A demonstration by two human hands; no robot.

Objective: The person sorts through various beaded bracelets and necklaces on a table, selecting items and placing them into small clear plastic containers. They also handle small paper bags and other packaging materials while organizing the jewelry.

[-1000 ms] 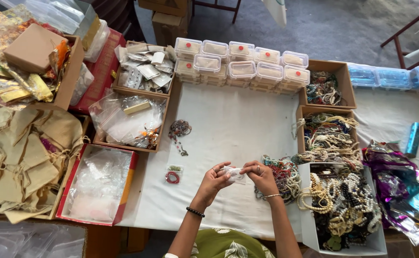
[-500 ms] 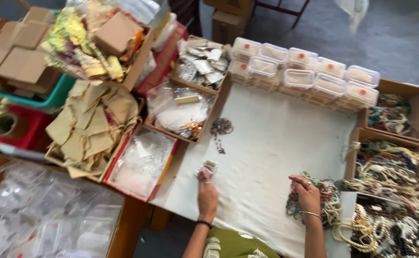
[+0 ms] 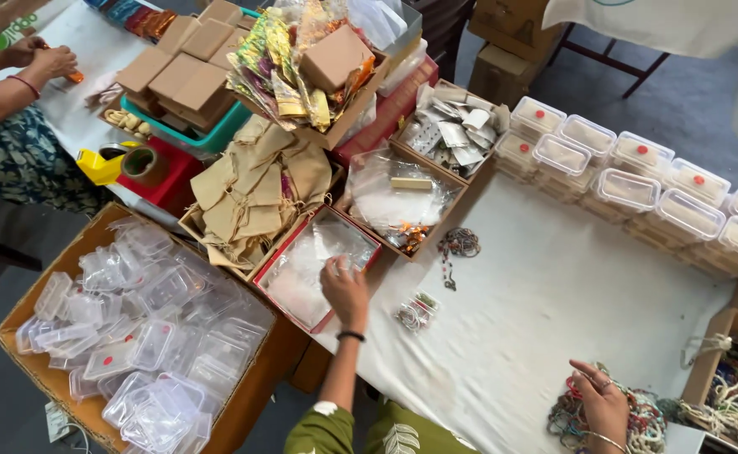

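My left hand (image 3: 344, 290) is at the near corner of the red-rimmed shallow box of clear plastic bags (image 3: 314, 261), fingers curled over the bags; I can't tell if it's pinching one. My right hand (image 3: 602, 403) rests loosely open on the heap of multicoloured beaded bracelets (image 3: 638, 416) at the bottom right, fingers touching the beads, no grip. The white cloth-covered surface (image 3: 545, 294) between my hands is mostly bare, lots of open room. Small clear packets with bracelets inside (image 3: 415, 311) lie just beside my left hand; a dark bead strand (image 3: 455, 246) is farther up. Lidded clear plastic tubs with red dots (image 3: 638, 181) line the far edge. Left of the red box: a tray of beige drawstring pouches (image 3: 255, 193), and a brown cardboard carton full of empty clear tubs (image 3: 142, 336) below the surface edge. Another person's hand (image 3: 50, 60) is at the top left.
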